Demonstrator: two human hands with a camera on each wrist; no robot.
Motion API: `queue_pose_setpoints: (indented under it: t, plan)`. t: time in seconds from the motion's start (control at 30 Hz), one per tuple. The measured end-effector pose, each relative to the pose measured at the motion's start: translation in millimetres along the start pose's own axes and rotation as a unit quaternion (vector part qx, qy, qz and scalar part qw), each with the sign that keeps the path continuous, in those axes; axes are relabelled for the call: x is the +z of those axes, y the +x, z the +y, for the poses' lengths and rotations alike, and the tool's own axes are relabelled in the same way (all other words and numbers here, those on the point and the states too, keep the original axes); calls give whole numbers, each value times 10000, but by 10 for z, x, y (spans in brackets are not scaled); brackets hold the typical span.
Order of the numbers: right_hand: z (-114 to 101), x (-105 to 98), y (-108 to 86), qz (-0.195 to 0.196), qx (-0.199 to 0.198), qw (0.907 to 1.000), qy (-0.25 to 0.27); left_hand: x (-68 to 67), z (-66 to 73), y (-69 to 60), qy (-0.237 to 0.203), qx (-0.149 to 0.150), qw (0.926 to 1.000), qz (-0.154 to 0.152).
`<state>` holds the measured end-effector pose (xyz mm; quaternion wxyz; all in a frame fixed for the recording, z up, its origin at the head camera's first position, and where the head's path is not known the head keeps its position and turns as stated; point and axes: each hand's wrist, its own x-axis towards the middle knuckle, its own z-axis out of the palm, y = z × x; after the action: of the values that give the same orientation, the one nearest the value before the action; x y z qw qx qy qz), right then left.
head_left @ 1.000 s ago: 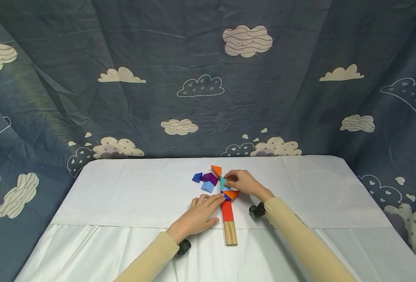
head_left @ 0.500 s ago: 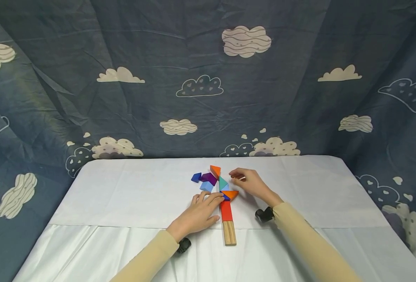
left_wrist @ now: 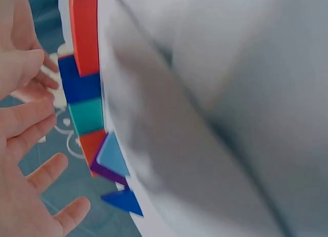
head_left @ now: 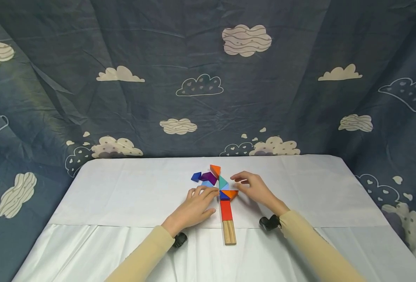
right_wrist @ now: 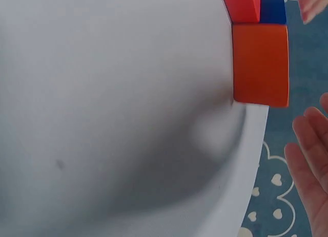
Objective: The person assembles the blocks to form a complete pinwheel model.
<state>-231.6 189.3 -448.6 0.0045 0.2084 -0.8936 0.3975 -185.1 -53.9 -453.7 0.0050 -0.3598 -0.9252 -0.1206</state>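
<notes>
My left hand [head_left: 195,205] has its fingers stretched out beside the left edge of a dark blue block [head_left: 224,197]; whether the fingertips touch it I cannot tell. To the right hovers my right hand [head_left: 257,192], fingers loosely bent and holding nothing. Between the hands, an orange triangular block [head_left: 231,194] adjoins the dark blue one, with a teal triangular block [head_left: 222,182] and a light blue piece behind. Towards the front, a red block [head_left: 226,210] and a wooden block [head_left: 229,233] continue the row. The right wrist view shows the orange block [right_wrist: 260,65] apart from the right fingers.
Behind the left hand lie a purple block [head_left: 209,178], a partly covered light blue block [head_left: 207,183] and a small dark blue block [head_left: 196,177]. Another orange block [head_left: 215,170] lies farthest back. A white cloth [head_left: 123,196] covers the table, and a cloud-patterned curtain [head_left: 141,109] hangs behind.
My right hand has drawn back to the right, away from the teal block. My left hand has shifted slightly left and back, uncovering the dark blue block; the row looks unmoved.
</notes>
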Motion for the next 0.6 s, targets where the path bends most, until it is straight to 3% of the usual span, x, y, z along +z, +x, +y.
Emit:
queue_pose_setpoints:
  t: [0.27, 0.6]
  plan:
    - [-76, 57, -104, -273, -273, 9992, -54, -81, -212, 6, -263, -317, 9990, 192]
    - [-78, 168, -151, -689, -552, 9960, -151, -96, -417, 153, -420, -472, 9980, 57]
